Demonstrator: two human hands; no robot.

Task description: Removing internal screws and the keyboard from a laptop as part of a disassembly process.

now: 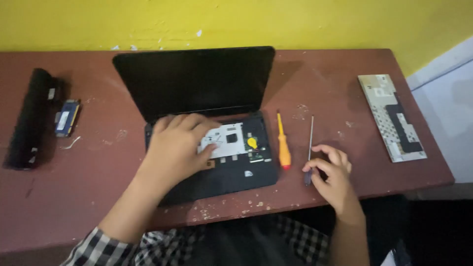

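An open black laptop (236,177) with its keyboard removed lies at the middle of the brown table; its dark screen (194,81) leans back. My left hand (177,145) rests flat on the bared metal plate and circuit board (231,140) inside the base. My right hand (331,172) closes its fingers around the dark handle of a long thin screwdriver (310,140) lying on the table to the laptop's right. Between the laptop and that tool lies an orange-handled screwdriver (283,145).
The removed keyboard (391,116) lies face down at the far right. A long black battery (29,118) and a small memory module (66,117) sit at the left. A yellow wall (246,22) runs behind the table; its front edge (236,214) is close to my body.
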